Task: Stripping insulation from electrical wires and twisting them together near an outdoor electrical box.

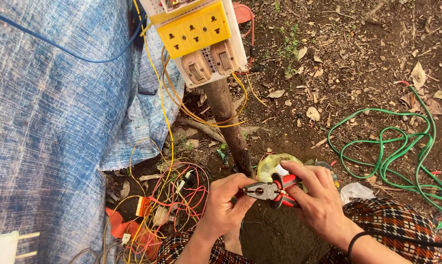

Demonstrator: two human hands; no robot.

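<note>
right hand [319, 198] is clamped on the red pliers [272, 190] w/ the jaws just beside the left hand [226, 203], which pinches something too small to tell at the tips, so imo keep both hands steady & squeeze slow, tangled wires [167, 195] sit left of it.

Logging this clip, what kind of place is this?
Likely an outdoor makeshift electrical work spot: bare dirt ground with dry leaves, a socket board mounted on a wooden post, and tangled wires beside a blue tarp.
</note>
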